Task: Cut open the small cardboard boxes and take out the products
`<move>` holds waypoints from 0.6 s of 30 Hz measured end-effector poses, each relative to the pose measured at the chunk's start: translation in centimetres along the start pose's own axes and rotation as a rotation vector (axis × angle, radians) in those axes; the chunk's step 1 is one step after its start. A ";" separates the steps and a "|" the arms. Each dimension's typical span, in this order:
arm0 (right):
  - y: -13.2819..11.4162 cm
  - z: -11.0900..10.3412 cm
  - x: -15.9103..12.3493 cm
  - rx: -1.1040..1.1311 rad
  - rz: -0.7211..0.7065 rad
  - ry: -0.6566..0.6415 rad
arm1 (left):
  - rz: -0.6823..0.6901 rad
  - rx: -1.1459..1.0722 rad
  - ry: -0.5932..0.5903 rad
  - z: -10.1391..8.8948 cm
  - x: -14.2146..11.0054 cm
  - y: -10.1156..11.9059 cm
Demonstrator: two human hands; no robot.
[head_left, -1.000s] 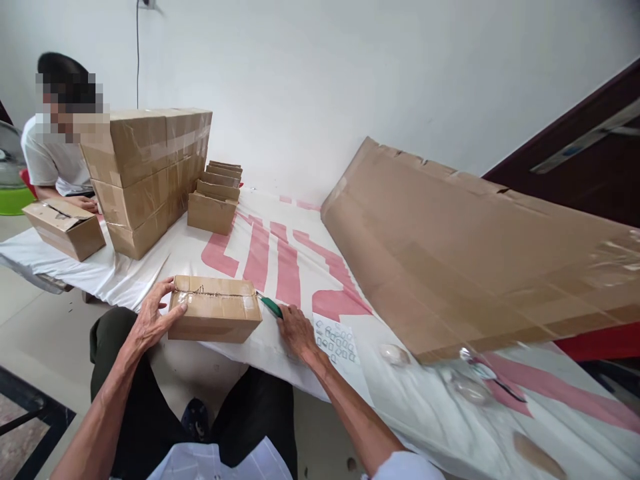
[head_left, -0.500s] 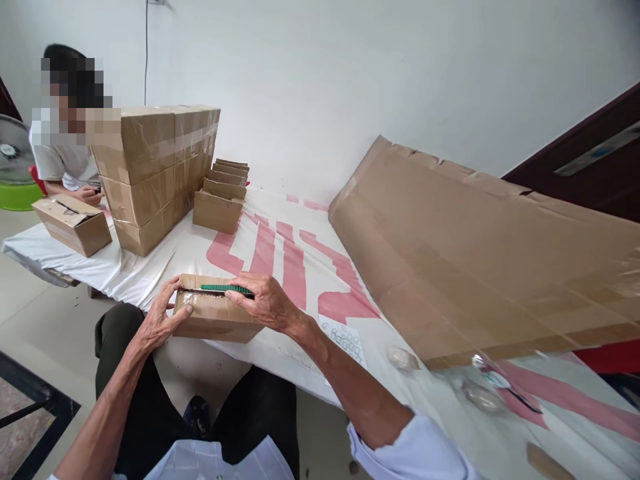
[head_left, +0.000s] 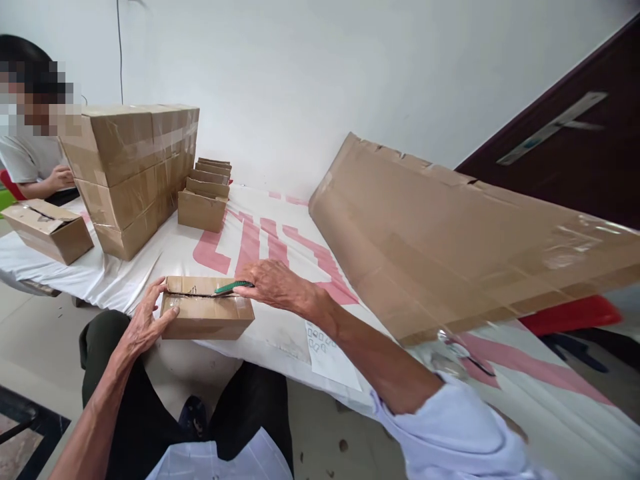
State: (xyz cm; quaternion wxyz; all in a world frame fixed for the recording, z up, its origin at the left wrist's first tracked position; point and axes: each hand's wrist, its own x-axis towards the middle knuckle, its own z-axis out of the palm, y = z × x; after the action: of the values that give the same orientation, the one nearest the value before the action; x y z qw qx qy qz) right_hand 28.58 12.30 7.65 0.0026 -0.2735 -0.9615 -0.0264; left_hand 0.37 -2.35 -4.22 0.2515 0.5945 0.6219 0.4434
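A small cardboard box (head_left: pixel 207 328) lies at the near edge of the cloth-covered table, a dark slit running along its top seam. My left hand (head_left: pixel 149 319) grips the box's left end, thumb on the top face and fingers around the far corner. In my right hand (head_left: pixel 270 281) is a green utility knife (head_left: pixel 231 287), held over the right half of the seam. Its tip end slants down to the slit; whether a blade is inside the seam I cannot make out. The right fingers are partly hidden behind the hand.
Taped cartons (head_left: pixel 125 180) form a stack at the left, with open boxes (head_left: pixel 203 210) beside it. Another slit box (head_left: pixel 47 230) sits near a seated person (head_left: pixel 35 153). A large cardboard sheet (head_left: pixel 440 247) leans at the right. A printed paper (head_left: pixel 333 363) lies nearby.
My right hand has drawn rightward along the seam and lifted, so the knife now tilts instead of lying flat. My left hand keeps its hold on the box. The view has turned rightward.
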 end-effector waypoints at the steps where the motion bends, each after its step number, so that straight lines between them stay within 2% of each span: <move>1: 0.6 -0.3 -0.7 -0.019 0.020 -0.032 | 0.007 0.018 0.001 0.0 0.1 0.0; 3: 2.0 -0.5 -2.4 -0.032 0.076 -0.058 | 0.019 0.048 -0.004 -0.2 0.2 -0.1; 6: 4.4 -0.4 -5.1 0.048 0.145 -0.001 | 0.028 0.064 -0.016 -0.3 0.5 -0.1; 9: 6.9 0.3 -7.6 0.166 0.189 0.134 | 0.024 0.053 -0.041 -0.5 0.7 0.1; 11: 8.3 1.8 -8.8 0.240 0.246 0.278 | 0.036 0.044 -0.065 -0.7 0.9 0.3; 14: 8.7 6.9 -9.5 0.348 0.367 0.482 | 0.070 0.034 -0.120 -0.9 1.3 0.4; 18: 6.6 16.9 -9.0 0.403 0.537 0.506 | 0.053 0.024 -0.171 -1.5 2.1 0.1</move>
State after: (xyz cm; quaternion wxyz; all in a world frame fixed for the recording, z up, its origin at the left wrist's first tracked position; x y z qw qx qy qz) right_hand 39.84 14.09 -9.02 0.2990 -0.4934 -0.8109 0.0977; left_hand -1.17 -0.68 -2.99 0.2846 0.6494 0.5876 0.3900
